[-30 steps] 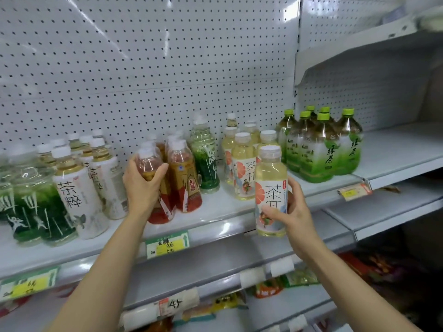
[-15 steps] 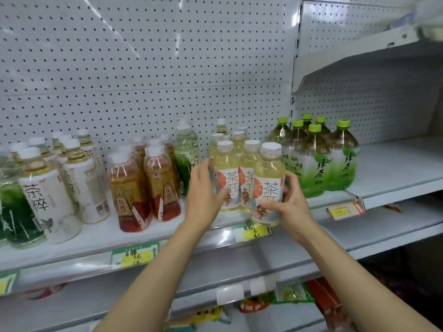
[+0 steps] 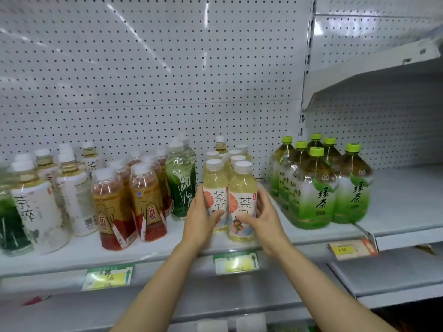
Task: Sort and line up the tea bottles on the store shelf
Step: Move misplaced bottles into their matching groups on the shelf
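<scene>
1. My left hand (image 3: 201,218) wraps the left front pale tea bottle (image 3: 214,195), fingers curled round its label and the thumb lying across the lower front.
2. My right hand (image 3: 262,218) clamps the right front pale tea bottle (image 3: 242,200), thumb on the lower label, fingers curved round its right side.
3. Those two bottles stand upright, touching side by side, at the front edge of the shelf (image 3: 155,248), roughly at the middle of my view.
4. Behind them, toward 12 o'clock, more pale bottles of the same kind (image 3: 236,155) run back in two files to the pegboard wall (image 3: 143,80).
5. At 9 o'clock from my left grip stands a clear bottle with a green label (image 3: 181,180), just beside the pale row.
6. Further toward 9 o'clock is a cluster of amber bottles with red and gold labels (image 3: 146,204), several deep.
7. Beyond those, still at 9 o'clock, stand white-labelled bottles (image 3: 36,209), and at the far left edge another green-labelled bottle (image 3: 9,224), partly cut off.
8. At 3 o'clock from my right grip, a group of bigger green-capped bottles (image 3: 314,190) stands close together, apart from the pale row.
9. Price tags hang on the shelf edge at 6 o'clock: a green one (image 3: 236,262) under my hands, another (image 3: 107,277) toward 8 o'clock, and a yellow one (image 3: 347,249) toward 4 o'clock.
</scene>
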{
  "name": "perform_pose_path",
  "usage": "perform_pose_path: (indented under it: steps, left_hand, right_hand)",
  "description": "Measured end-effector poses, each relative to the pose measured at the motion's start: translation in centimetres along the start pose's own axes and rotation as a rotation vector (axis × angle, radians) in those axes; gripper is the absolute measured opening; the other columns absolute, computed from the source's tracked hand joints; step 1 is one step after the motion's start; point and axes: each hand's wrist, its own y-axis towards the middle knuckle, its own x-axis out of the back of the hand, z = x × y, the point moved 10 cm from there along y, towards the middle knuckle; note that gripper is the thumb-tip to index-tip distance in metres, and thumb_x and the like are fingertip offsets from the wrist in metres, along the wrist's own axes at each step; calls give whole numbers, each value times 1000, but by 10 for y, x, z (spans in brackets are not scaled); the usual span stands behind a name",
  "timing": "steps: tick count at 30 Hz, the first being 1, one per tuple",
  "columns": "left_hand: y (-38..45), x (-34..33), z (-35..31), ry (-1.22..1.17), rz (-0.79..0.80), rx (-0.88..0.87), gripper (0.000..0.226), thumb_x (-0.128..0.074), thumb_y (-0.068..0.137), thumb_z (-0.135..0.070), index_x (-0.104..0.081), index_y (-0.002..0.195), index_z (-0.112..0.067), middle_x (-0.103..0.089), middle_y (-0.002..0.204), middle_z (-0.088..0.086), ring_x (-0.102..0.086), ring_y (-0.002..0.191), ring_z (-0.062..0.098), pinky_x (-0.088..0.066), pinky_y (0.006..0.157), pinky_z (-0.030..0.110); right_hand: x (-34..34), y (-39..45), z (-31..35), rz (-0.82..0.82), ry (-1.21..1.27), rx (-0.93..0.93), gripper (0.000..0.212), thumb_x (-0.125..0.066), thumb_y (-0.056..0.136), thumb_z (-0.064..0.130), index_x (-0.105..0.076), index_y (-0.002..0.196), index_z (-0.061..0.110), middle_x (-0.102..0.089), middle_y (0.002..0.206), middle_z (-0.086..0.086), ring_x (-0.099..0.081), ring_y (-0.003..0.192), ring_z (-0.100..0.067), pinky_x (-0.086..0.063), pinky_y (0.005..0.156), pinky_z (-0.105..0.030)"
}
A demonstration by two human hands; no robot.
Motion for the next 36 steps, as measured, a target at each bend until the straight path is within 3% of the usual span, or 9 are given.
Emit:
perform_pose_path:
  steps: [8,13,16,20,24,26,29,32,36]
  left_hand:
    - [-1,-2,0,48,11,-44,86,-80,78,-24,-30,145,-42,-61,126,-10,-60,115,9,-55,94,45]
    - [9,33,-46,142,-101,-137,87,-66,85,-55,-24,156,-27,-39,156,-7,-39,141,11,-37,115,38]
    - [29,59,-107,309,-123,-332,71,-58,93,-53,-34,152,-22,-42,153,-4,-38,140,12,-30,110,25]
    - [94,64,-157,529,-50,-465,51,-53,100,-43,-47,145,-20,-50,146,0,-45,133,18,-39,102,30]
    - [183,32,-153,827,184,-310,48,-51,103,-31,-42,147,-15,-46,148,7,-52,127,29,-45,95,40]
    - [209,10,-136,891,314,-201,49,-53,102,-29,-41,146,-10,-47,144,11,-52,124,31,-45,94,40]
    - [224,-19,-107,880,488,-64,56,-60,98,-33,-43,144,-7,-53,130,10,-53,116,28,-45,94,36]
    - [231,-32,-95,788,518,11,50,-69,92,-27,-52,133,-4,-58,128,12,-57,103,26,-51,91,35]
    - [237,-33,-87,744,495,92,27,-73,90,-24,-54,96,-6,-59,99,10,-57,86,24,-54,87,32]
  right_hand:
    - [-8,-2,1,70,-205,54,84,-75,84,8,-30,151,27,-52,143,10,-52,128,-3,-49,105,-35]
    - [-3,-1,10,36,-343,117,91,-83,74,24,-33,149,32,-52,142,14,-50,128,2,-50,104,-35]
    - [-3,2,18,28,-443,146,96,-80,68,43,-30,149,37,-49,142,16,-47,131,-2,-48,106,-40]
    - [-3,2,20,16,-524,157,101,-84,74,30,-21,153,38,-44,146,20,-42,133,3,-43,107,-27]
    - [-4,0,19,42,-603,133,112,-81,78,34,0,154,44,-36,140,33,-39,124,12,-37,90,-3]
    - [-8,-2,27,49,-677,187,118,-79,79,38,13,152,47,-17,147,41,-27,135,11,-33,105,-13]
    - [-14,-4,43,48,-854,313,130,-82,76,39,25,149,45,16,161,27,8,146,10,-13,118,-26]
    - [-21,-5,54,66,-927,401,136,-86,70,34,22,152,38,18,163,16,10,149,4,-22,118,-35]
    - [-21,-4,53,79,-929,387,132,-81,77,37,31,145,46,28,158,24,-2,150,0,-45,109,-35]
